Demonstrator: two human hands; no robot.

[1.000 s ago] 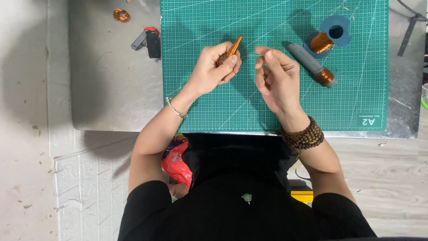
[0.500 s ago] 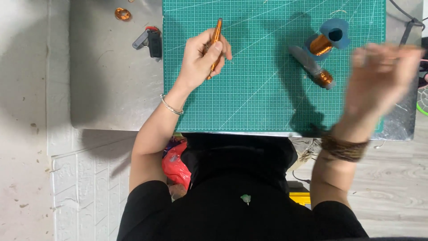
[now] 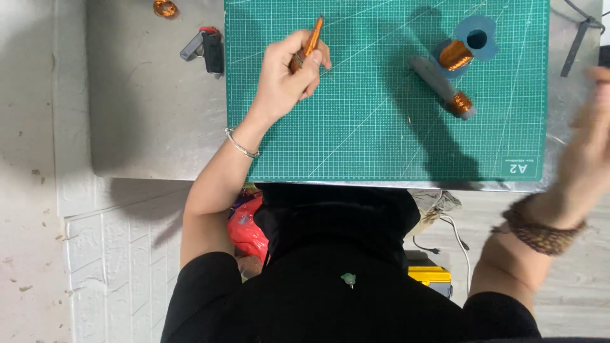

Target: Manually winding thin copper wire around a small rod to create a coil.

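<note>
Right hand (image 3: pixel 594 136) — earlier close beside the left over the green mat — now swung out past its right edge.

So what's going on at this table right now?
A person is working over a green cutting mat. Their left hand grips a thin copper-coloured rod above the mat. Their right hand is raised off to the side, blurred, holding nothing I can make out. A spool of copper wire and a grey tool lie on the mat.

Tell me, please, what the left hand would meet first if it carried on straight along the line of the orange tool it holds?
Probably nothing: the left hand points its orange tool up the green cutting mat, whose bare surface continues to the picture's top edge.
</note>
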